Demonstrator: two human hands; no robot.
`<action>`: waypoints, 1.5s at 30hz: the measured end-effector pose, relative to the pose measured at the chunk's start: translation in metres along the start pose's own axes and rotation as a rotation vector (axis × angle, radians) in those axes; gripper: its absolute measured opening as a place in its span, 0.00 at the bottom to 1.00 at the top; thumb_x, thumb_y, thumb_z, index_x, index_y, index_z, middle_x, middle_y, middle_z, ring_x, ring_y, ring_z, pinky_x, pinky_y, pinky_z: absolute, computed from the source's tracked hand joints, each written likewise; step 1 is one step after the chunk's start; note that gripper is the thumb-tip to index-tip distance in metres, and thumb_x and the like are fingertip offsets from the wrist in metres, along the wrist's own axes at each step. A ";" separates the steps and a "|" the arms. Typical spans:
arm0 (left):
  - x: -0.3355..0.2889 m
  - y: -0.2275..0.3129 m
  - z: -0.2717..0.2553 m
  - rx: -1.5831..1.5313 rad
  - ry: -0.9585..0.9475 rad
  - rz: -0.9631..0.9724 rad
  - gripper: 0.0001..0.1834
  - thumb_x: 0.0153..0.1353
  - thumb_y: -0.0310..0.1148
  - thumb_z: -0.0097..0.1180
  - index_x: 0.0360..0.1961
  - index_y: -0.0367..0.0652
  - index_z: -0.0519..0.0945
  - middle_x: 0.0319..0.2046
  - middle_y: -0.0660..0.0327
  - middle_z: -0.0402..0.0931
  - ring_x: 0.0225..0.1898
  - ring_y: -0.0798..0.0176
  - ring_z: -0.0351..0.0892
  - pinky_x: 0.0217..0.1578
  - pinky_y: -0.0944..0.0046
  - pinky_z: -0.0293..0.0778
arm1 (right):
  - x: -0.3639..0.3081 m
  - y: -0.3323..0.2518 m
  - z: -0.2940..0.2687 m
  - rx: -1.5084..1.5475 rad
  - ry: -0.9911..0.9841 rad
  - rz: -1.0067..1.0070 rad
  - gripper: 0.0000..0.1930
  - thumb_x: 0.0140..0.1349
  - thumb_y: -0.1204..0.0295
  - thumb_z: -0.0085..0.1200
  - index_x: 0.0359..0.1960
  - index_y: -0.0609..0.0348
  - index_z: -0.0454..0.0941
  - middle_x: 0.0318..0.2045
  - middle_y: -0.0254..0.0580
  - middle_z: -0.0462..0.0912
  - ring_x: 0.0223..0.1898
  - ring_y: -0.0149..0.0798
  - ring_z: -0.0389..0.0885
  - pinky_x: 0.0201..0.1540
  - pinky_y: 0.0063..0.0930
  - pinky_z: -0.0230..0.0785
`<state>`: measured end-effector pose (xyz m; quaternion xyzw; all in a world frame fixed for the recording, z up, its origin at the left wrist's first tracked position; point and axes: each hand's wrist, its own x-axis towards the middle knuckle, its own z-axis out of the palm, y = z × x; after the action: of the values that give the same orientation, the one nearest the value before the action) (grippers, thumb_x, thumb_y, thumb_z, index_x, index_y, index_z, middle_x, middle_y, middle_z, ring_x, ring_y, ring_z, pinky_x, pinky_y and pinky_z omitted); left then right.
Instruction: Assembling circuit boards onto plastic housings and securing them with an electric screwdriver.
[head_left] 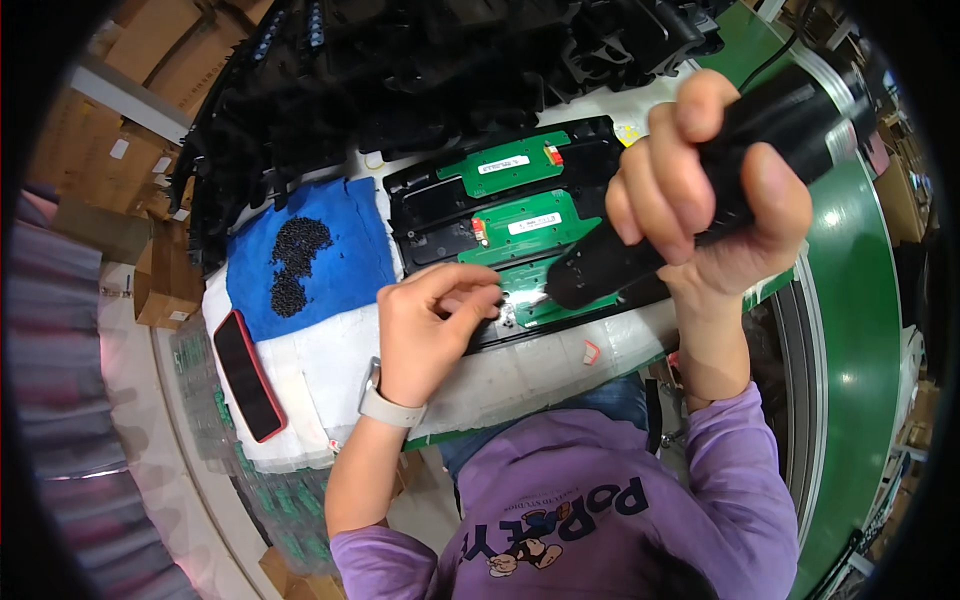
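Note:
My right hand grips a black electric screwdriver, its fingers wrapped round the body. The tool slants down to the left, with its tip over the nearest green circuit board. Close to that tip is my left hand, thumb and fingers curled together at the board's left end. Whatever the fingertips may hold is too small to make out. Two more green boards, a middle one and a far one, lie in black plastic housings. Each carries a white label and a red connector.
Left of the housings, a blue cloth bears a pile of small black screws. A red-edged phone lies at the table's left edge. Black plastic parts are heaped along the back. Cardboard boxes stand off to the left.

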<state>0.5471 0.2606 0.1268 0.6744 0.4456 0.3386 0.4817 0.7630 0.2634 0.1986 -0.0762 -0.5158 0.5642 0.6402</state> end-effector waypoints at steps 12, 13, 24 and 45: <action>-0.001 -0.003 0.000 -0.271 -0.018 -0.069 0.06 0.56 0.20 0.51 0.35 0.31 0.76 0.28 0.59 0.77 0.29 0.71 0.78 0.31 0.75 0.73 | -0.004 0.011 0.025 -0.250 0.157 0.208 0.10 0.40 0.78 0.51 0.25 0.66 0.65 0.12 0.37 0.68 0.11 0.26 0.66 0.14 0.15 0.58; -0.001 -0.003 0.000 -0.304 -0.015 -0.064 0.06 0.57 0.20 0.50 0.36 0.31 0.75 0.29 0.59 0.77 0.29 0.71 0.78 0.31 0.75 0.73 | -0.005 0.013 0.026 -0.191 0.156 0.201 0.11 0.40 0.78 0.52 0.25 0.66 0.65 0.13 0.37 0.69 0.12 0.25 0.67 0.15 0.16 0.58; -0.006 -0.002 0.004 -0.273 0.055 -0.004 0.08 0.63 0.29 0.44 0.39 0.35 0.72 0.25 0.62 0.74 0.24 0.74 0.71 0.26 0.75 0.67 | -0.010 0.015 0.025 -0.410 0.055 0.163 0.09 0.37 0.79 0.56 0.21 0.62 0.68 0.15 0.33 0.72 0.16 0.23 0.68 0.19 0.15 0.60; -0.017 0.011 0.005 -0.361 -0.045 -0.057 0.06 0.51 0.17 0.56 0.32 0.30 0.74 0.27 0.51 0.78 0.28 0.61 0.80 0.32 0.69 0.76 | -0.011 0.015 0.008 0.255 0.193 -0.122 0.12 0.54 0.67 0.49 0.35 0.61 0.65 0.13 0.36 0.66 0.11 0.29 0.64 0.19 0.26 0.62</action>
<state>0.5479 0.2415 0.1352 0.5715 0.3857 0.3840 0.6142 0.7497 0.2557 0.1856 -0.0166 -0.3799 0.5751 0.7243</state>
